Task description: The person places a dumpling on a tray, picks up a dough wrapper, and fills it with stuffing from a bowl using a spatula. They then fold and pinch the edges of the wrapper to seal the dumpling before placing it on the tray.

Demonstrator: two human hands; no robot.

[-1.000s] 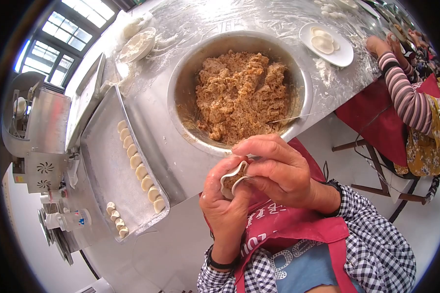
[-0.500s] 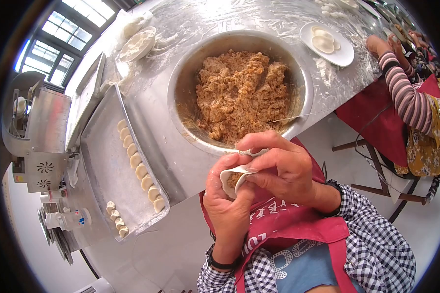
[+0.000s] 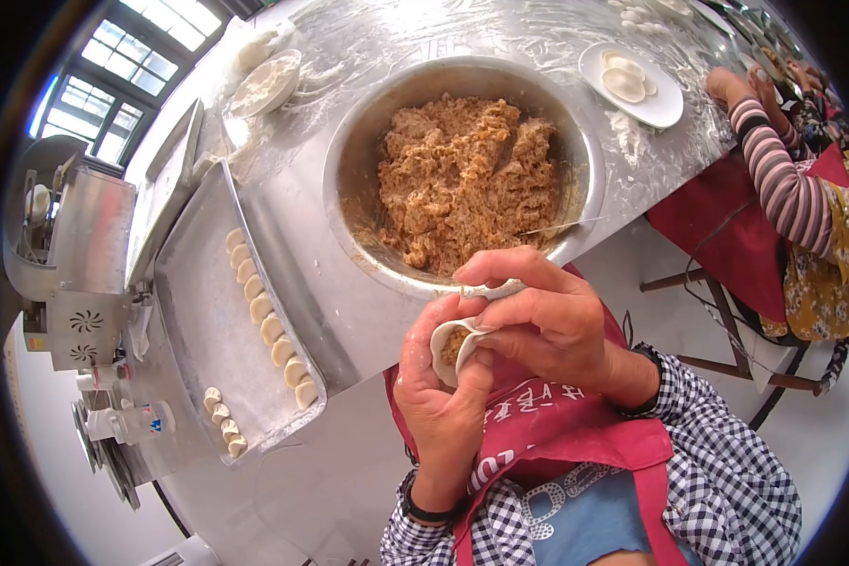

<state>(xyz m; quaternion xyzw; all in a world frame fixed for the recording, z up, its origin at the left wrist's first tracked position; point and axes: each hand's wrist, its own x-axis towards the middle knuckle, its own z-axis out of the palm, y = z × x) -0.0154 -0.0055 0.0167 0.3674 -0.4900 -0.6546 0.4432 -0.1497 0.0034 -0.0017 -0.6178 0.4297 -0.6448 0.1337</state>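
Observation:
Between my hands is a partly folded dumpling [image 3: 450, 350], a white wrapper with brown filling showing in its opening. My left hand [image 3: 436, 387] cups it from the left and below. The thumb and fingers of my right hand [image 3: 547, 325] pinch the wrapper's right edge, with the index finger arched above. Just beyond my fingers stands a large metal bowl [image 3: 590, 179] of brown minced filling [image 3: 462, 184]. A thin metal utensil [image 3: 561, 227] rests in the filling and reaches over the bowl's right rim.
A metal tray [image 3: 208, 311] on the left holds rows of folded dumplings [image 3: 271, 328]. Round wrappers [image 3: 624, 80] lie on a white plate [image 3: 665, 104] at the back right. A floury bowl [image 3: 266, 85] stands back left. Another person's striped sleeve [image 3: 783, 179] is at the right.
My hands have shifted slightly, and the wrapper's opening around the filling looks a little narrower and more upright. The bowl, tray and plate stay where they were.

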